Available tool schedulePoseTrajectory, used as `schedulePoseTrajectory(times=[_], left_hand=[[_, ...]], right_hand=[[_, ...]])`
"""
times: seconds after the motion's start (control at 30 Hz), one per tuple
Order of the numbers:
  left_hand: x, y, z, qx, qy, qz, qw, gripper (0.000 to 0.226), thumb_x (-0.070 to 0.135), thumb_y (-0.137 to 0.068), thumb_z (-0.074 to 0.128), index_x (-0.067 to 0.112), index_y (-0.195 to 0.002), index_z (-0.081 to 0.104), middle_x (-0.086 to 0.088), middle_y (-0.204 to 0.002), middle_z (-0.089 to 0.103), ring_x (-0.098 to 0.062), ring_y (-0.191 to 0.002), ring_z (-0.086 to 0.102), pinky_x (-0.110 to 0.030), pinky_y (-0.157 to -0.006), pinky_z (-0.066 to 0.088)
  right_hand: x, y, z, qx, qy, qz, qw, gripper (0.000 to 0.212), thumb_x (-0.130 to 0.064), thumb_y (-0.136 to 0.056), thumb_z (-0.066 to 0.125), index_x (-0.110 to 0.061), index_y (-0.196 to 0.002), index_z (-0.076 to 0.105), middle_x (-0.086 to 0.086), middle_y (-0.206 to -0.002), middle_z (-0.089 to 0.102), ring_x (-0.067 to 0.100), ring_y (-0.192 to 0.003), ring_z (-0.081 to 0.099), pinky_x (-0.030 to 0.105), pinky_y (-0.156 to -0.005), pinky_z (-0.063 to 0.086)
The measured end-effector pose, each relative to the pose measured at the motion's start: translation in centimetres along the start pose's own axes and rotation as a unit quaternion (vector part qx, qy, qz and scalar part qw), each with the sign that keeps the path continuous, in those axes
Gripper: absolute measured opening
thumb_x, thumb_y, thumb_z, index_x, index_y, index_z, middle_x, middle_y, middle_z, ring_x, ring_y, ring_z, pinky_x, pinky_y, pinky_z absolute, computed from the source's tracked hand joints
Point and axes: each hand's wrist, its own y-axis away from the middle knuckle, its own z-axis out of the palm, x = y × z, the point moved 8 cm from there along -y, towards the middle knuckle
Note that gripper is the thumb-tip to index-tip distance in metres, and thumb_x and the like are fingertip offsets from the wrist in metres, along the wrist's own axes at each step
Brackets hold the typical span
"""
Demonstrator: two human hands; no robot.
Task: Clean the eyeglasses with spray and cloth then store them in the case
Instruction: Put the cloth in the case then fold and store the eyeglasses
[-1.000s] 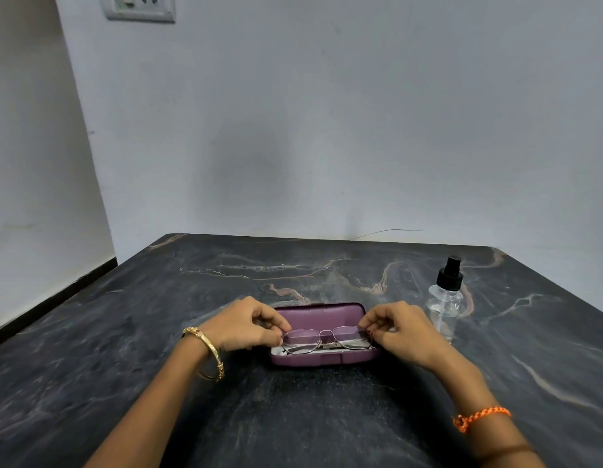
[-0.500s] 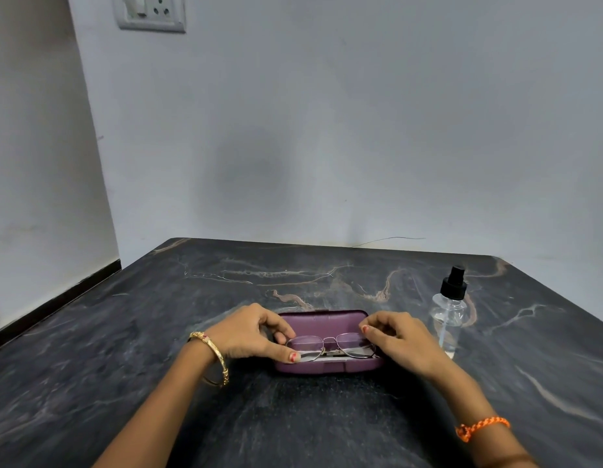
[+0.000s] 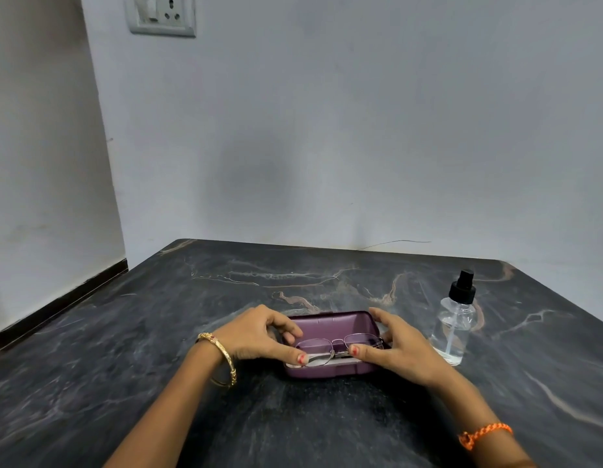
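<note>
Having just lowered the eyeglasses (image 3: 339, 346) into the open purple case (image 3: 330, 342) on the near surface (image 3: 158, 332), I am loosening my left hand (image 3: 259, 336) and right hand (image 3: 398, 346), fingers curved around the case ends, so closing the lid seems next.

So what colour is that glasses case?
Purple; the open case shows best in the head view.

no readable text, labels or numbers
</note>
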Motion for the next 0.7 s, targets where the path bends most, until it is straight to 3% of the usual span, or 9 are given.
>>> schedulePoseTrajectory(times=[0.1,0.2,0.37,0.53,0.6,0.7], left_hand=[[0.2,0.2,-0.1,-0.002,-0.012,0.006,1.000,0.068,0.053,-0.039,0.078,0.031,-0.101,0.062,0.015,-0.092,0.060,0.004,-0.064,0.053,-0.010,-0.062,0.045],[0.5,0.4,-0.3,0.010,-0.003,0.022,1.000,0.077,0.055,-0.034,0.075,0.036,-0.106,0.055,0.015,-0.102,0.053,0.001,-0.070,0.053,-0.012,-0.066,0.048],[0.4,0.4,-0.2,0.011,0.000,0.029,1.000,0.098,0.035,-0.046,0.086,0.046,-0.125,0.030,0.011,-0.120,0.032,-0.007,-0.089,0.051,-0.010,-0.063,0.048],[0.0,0.0,0.1,0.007,0.006,0.027,1.000,0.121,0.024,-0.055,0.087,0.040,-0.140,0.003,0.011,-0.129,0.023,-0.007,-0.102,0.047,-0.005,-0.066,0.046],[-0.1,-0.1,0.5,-0.001,0.030,0.029,0.999,0.117,0.015,-0.061,0.084,0.038,-0.141,0.002,0.013,-0.133,0.025,-0.006,-0.104,0.049,-0.005,-0.068,0.046],[0.5,-0.2,1.1,-0.014,0.080,0.050,0.995,0.102,0.002,-0.066,0.078,0.038,-0.137,0.014,0.017,-0.127,0.038,0.000,-0.105,0.052,-0.006,-0.069,0.047]], right_hand=[[0.6,0.0,0.0,-0.016,0.001,0.020,1.000,0.099,-0.047,-0.057,0.078,-0.016,-0.138,0.031,0.003,-0.135,0.040,0.017,-0.121,0.045,0.030,-0.104,0.038],[0.5,0.2,0.2,-0.033,-0.004,0.024,0.999,0.126,-0.054,-0.041,0.079,-0.014,-0.144,0.017,0.005,-0.144,0.030,0.019,-0.128,0.039,0.035,-0.110,0.033],[0.9,0.0,0.3,-0.027,0.004,0.021,0.999,0.133,-0.051,-0.041,0.084,-0.022,-0.145,0.007,-0.002,-0.136,0.023,0.018,-0.129,0.030,0.031,-0.108,0.029],[1.0,-0.2,0.2,-0.014,0.021,0.020,0.999,0.141,-0.057,-0.036,0.082,-0.025,-0.145,-0.001,-0.007,-0.120,0.018,0.017,-0.122,0.028,0.030,-0.106,0.031],[0.7,-0.3,0.0,0.003,0.023,0.005,1.000,0.132,-0.053,-0.038,0.086,-0.026,-0.142,0.008,-0.007,-0.118,0.019,0.016,-0.116,0.030,0.026,-0.102,0.032],[0.3,-0.4,-0.3,0.028,0.028,-0.024,0.999,0.111,-0.047,-0.041,0.088,-0.026,-0.129,0.023,-0.007,-0.112,0.021,0.012,-0.109,0.035,0.020,-0.094,0.035]])
